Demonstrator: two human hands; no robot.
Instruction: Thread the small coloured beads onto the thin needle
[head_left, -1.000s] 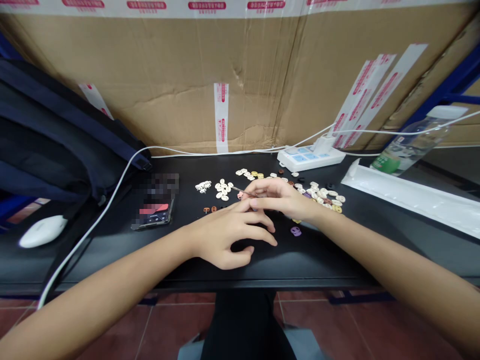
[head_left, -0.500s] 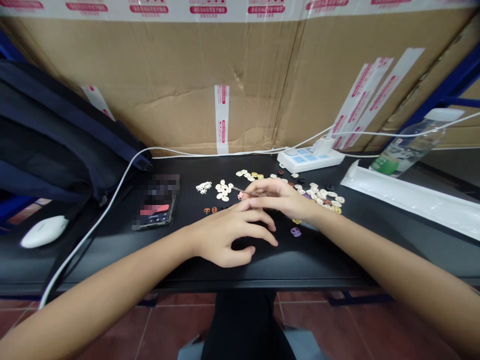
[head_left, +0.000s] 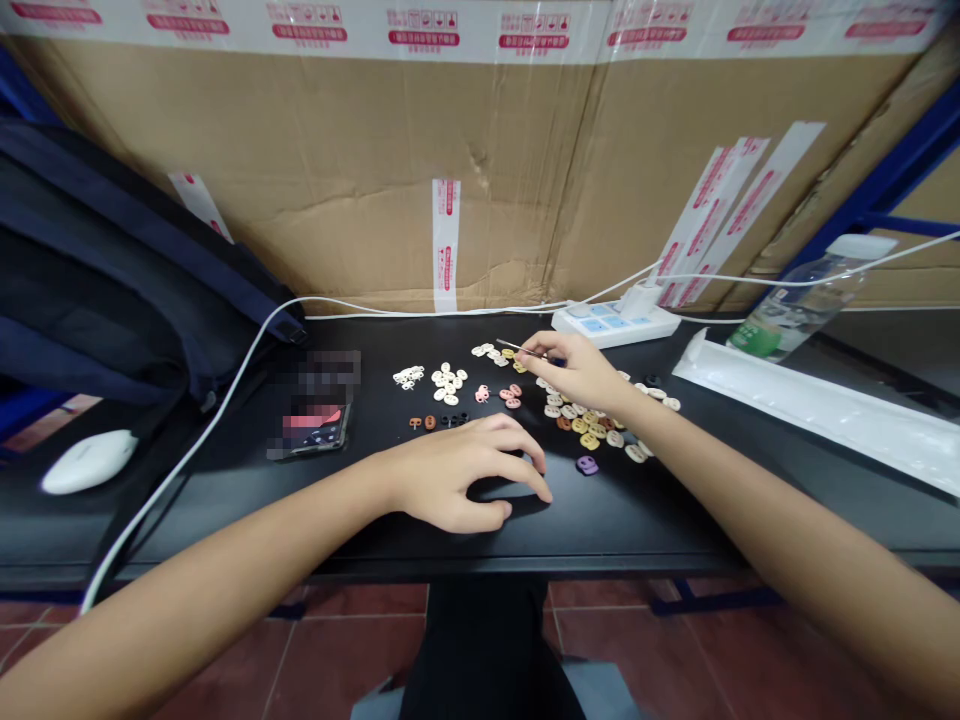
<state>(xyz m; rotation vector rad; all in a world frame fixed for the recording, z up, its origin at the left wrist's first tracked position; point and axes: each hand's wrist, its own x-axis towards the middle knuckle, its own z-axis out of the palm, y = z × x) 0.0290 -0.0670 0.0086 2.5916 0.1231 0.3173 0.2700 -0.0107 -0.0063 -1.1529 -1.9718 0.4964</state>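
Observation:
My right hand [head_left: 577,372] pinches a thin metal tool [head_left: 517,348] whose tip points left over a small cluster of cream and yellow buttons [head_left: 495,352] at the back of the black table [head_left: 660,500]. My left hand [head_left: 465,475] rests on the table with fingers curled down and apart, holding nothing. Sorted little groups lie ahead of it: white buttons [head_left: 448,382], pink buttons [head_left: 510,396], brown and black ones [head_left: 439,420]. A mixed pile of buttons [head_left: 592,425] lies under my right wrist, and a single purple button [head_left: 586,465] sits nearer me.
A phone [head_left: 311,425] lies left of the buttons, a white mouse [head_left: 88,460] farther left beside a dark backpack [head_left: 112,290]. A power strip [head_left: 615,322] with white cables, a long white package [head_left: 817,410] and a bottle [head_left: 795,310] stand at the back right. Cardboard [head_left: 480,170] walls the rear.
My right hand lifted away from my left hand and moved back and right with the tool, uncovering the pink buttons and the mixed pile. My left hand stayed put.

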